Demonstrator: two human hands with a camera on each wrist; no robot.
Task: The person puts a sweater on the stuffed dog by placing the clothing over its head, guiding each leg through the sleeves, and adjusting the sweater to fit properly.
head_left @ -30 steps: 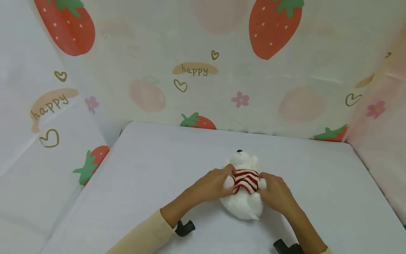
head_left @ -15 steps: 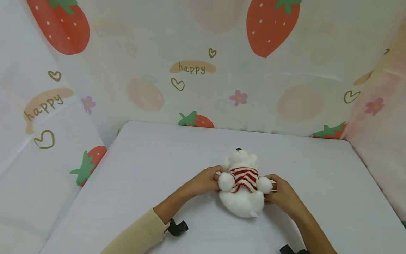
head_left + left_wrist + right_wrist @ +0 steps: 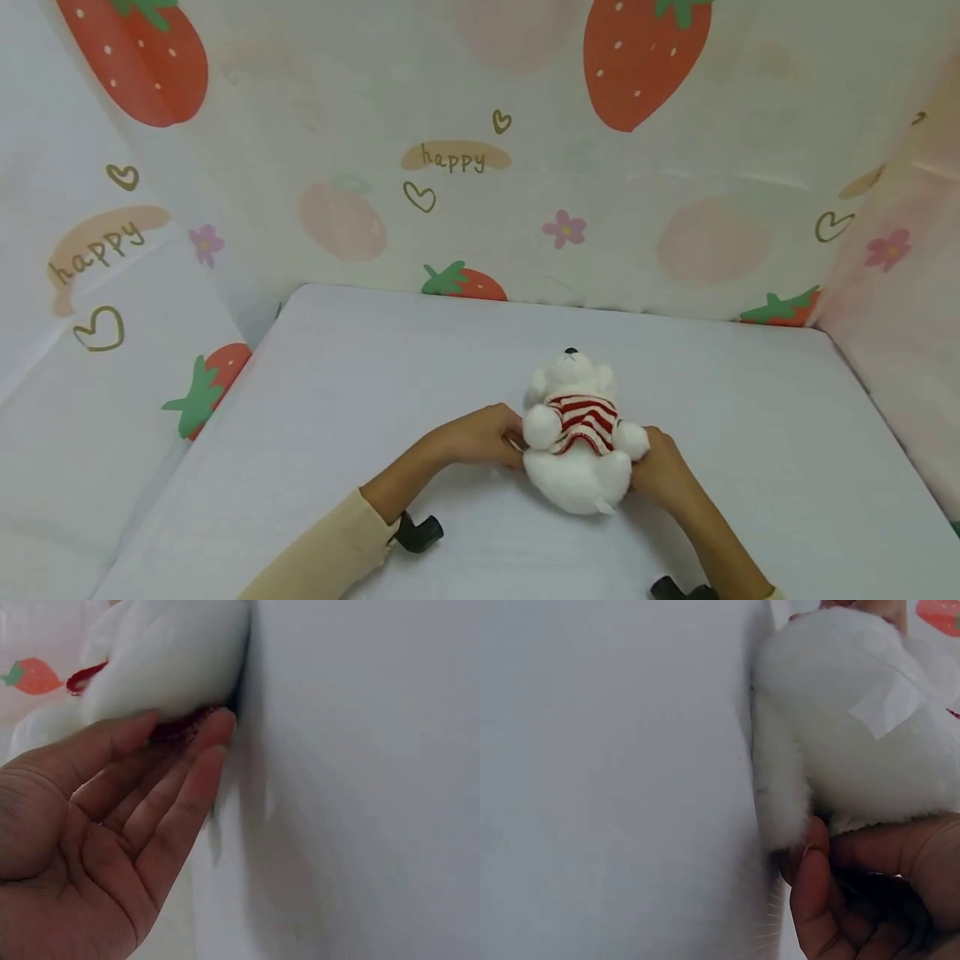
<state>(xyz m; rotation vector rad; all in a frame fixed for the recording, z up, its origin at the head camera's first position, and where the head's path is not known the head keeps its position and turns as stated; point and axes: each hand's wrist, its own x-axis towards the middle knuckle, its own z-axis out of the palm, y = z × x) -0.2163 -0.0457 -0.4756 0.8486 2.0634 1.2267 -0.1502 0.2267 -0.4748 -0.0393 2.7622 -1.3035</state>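
A white plush bear [image 3: 577,483] in a red-and-white striped shirt [image 3: 583,421] sits on the table, its black nose pointing up and away. At its left side is my left hand [image 3: 480,437]; in the left wrist view, the thumb and fingertips [image 3: 217,727] come round the dark red trim below the white plush. My right hand [image 3: 660,471] is low at the bear's other side, partly hidden behind its paw. Seen from the right wrist, curled fingers [image 3: 810,892] and thumb pinch at the edge of the bear's white fur [image 3: 840,712], close to the tabletop.
White cloth covers the table [image 3: 360,358]. Behind it hangs a strawberry-printed curtain [image 3: 465,217], and more of it closes the left and right sides. Black wrist mounts [image 3: 420,533] jut from below both wrists.
Both hands first let go of the bear's arms and shirt sides and drew outward. They then came back in lower, behind its paws. The bear shifted slightly right.
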